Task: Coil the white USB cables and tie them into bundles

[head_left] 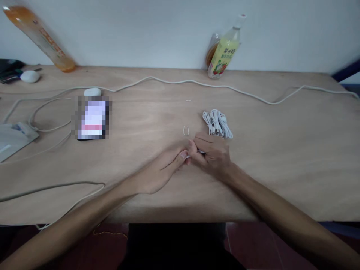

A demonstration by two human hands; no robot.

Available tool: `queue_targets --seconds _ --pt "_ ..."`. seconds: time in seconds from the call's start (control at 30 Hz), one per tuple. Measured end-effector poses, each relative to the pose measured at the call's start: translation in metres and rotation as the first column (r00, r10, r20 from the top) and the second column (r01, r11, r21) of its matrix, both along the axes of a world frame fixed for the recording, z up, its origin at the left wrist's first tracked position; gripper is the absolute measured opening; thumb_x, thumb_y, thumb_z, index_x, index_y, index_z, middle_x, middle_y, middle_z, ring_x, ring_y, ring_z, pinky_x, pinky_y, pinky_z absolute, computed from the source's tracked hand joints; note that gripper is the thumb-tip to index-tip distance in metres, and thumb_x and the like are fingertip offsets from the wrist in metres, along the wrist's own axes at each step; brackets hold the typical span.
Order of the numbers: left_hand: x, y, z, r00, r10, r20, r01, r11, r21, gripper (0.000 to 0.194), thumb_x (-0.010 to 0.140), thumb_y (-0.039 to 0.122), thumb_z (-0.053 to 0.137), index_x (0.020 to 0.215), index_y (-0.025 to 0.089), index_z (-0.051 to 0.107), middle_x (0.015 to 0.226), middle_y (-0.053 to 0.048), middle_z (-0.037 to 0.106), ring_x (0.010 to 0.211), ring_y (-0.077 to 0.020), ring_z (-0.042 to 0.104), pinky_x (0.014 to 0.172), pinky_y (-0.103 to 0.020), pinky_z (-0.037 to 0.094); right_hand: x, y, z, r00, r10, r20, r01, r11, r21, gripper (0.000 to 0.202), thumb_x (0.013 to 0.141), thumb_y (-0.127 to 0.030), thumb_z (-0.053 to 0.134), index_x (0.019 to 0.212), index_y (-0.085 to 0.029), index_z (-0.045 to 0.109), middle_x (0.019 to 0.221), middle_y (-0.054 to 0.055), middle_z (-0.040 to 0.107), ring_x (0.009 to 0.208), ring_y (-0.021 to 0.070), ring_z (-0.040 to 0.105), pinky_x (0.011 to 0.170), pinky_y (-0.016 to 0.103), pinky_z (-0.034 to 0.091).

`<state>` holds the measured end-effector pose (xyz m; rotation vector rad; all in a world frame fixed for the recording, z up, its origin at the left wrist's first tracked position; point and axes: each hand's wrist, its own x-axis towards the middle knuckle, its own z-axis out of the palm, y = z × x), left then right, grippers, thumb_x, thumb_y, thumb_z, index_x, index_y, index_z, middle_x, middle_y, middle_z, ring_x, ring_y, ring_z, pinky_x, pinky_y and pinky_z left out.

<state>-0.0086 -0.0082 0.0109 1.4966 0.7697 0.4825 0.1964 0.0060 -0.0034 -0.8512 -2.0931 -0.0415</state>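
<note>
We gripped a white cord [200,151] with left hand [163,169] and right hand [213,153], bundled white cables [218,122] just beyond the right.

On the yellow-green bottle [226,50] by the wall, dark Chinese characters run across the label, the last reading 奶; the smaller green line beneath is too blurred to make out. The orange bottle [41,35] carries orange-red lettering, also too blurred to read.

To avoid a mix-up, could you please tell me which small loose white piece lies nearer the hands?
The U-shaped piece, just beyond the right hand; the nearly straight piece lies farther back.
</note>
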Motion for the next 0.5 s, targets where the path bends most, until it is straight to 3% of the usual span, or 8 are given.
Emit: queue_targets --seconds 0.13,0.3,0.5 --pt "-0.0013 0.0022 0.0007 0.999 -0.045 -0.018 0.046 0.996 0.076 0.034 0.117 0.041 0.039 0.116 0.021 0.066 0.120 -0.009 0.068 0.120 -0.0252 0.061 0.121 -0.045 0.043 0.0023 0.0009 0.0005 1.000 0.014 0.019 -0.014 1.000 0.017 0.045 0.105 -0.007 0.055 0.063 -0.023 0.049 0.058 -0.005 0.048 0.052 0.0110 0.041 0.050 0.030 0.030" --pt "0.0014 0.0015 0.0050 0.999 -0.051 -0.008 0.051 0.991 0.127 0.036 0.117 0.039 0.039 0.124 0.022 0.069 0.104 -0.006 0.068 0.104 -0.0251 0.063 0.113 -0.043 0.047 0.0012 0.0015 0.0000 1.000 0.011 0.006 -0.011 1.000 0.010 0.044 0.104 -0.007 0.054 0.064 -0.024 0.045 0.058 -0.006 0.044 0.051 0.0108 0.036 0.049 0.030 0.026" --pt "0.0028 0.0024 0.0035 1.000 -0.017 0.014 0.015 0.986 0.169 0.034 0.117 0.038 0.040 0.108 0.022 0.068 0.091 -0.003 0.064 0.095 -0.0245 0.064 0.101 -0.038 0.049 0.0019 0.0024 -0.0015 0.999 0.031 -0.035 -0.032 0.998 -0.050 0.045 0.104 -0.008 0.054 0.064 -0.024 0.042 0.059 -0.006 0.042 0.051 0.0106 0.034 0.049 0.031 0.026"
